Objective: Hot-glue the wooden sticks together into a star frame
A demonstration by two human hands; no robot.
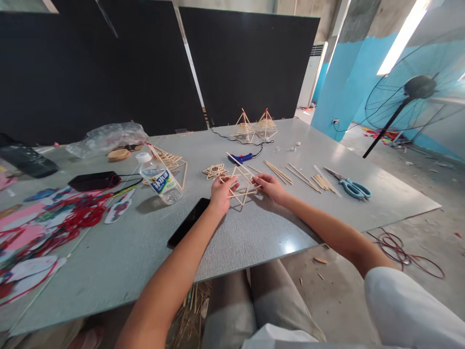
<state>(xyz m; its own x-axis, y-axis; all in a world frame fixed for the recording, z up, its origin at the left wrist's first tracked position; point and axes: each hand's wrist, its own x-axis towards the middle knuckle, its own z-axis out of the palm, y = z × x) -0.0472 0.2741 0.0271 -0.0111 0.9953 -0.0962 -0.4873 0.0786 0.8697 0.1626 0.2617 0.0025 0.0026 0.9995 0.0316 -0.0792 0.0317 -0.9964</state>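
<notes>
A star-shaped frame of thin wooden sticks (242,194) is held up between my two hands, above the table. My left hand (222,193) is closed on its left corner, and my right hand (269,187) pinches its right corner. One stick slants up from the frame toward a blue glue gun (241,158) lying just behind. Left of the frame lies a small stack of stick stars (215,171). Loose long sticks (278,172) and a group of shorter sticks (321,182) lie to the right of my right hand.
Blue-handled scissors (354,188) lie at the right. A plastic bottle (160,179) and a black phone (189,222) are left of my hands. Two stick pyramids (267,125) stand at the back. Red yarn and paper pieces (83,213) cover the left side. A fan (419,87) stands beyond.
</notes>
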